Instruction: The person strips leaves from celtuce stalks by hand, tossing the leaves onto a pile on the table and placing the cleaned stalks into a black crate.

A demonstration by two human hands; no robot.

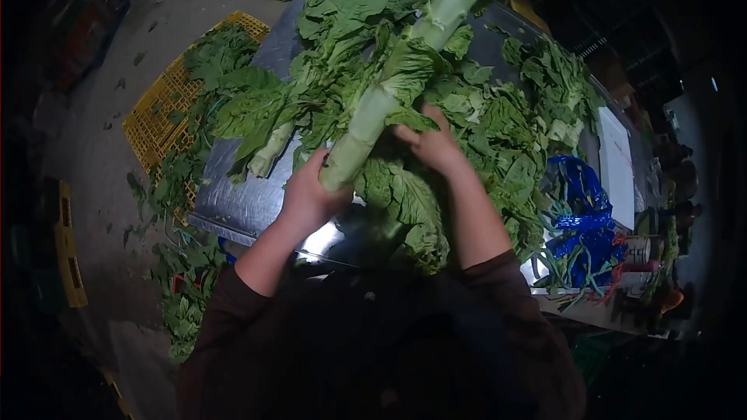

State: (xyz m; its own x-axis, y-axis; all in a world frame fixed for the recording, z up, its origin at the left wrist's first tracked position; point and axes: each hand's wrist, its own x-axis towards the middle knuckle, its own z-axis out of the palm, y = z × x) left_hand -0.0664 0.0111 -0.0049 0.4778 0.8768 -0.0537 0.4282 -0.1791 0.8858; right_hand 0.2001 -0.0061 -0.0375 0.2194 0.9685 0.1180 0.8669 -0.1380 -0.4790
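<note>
A long, thick celtuce stem point(363, 122) slants up and away from me over the metal table point(241, 194), leafy at its far end. My left hand point(313, 193) is wrapped around its pale lower end. Beside the middle of the stem, my right hand point(430, 142) is closed at a celtuce leaf point(412, 118); its fingertips are partly hidden. Loose leaves point(405, 206) lie beneath my hands. Left of the held stem rests another celtuce point(272, 149), its cut end toward me.
Leaf piles point(498, 140) cover the table's right side. A blue plastic bundle point(580, 210) with green and red ties sits at the right edge, near a white board point(616, 159). A yellow plastic pallet point(159, 120) and scattered leaves point(183, 272) lie on the floor at left.
</note>
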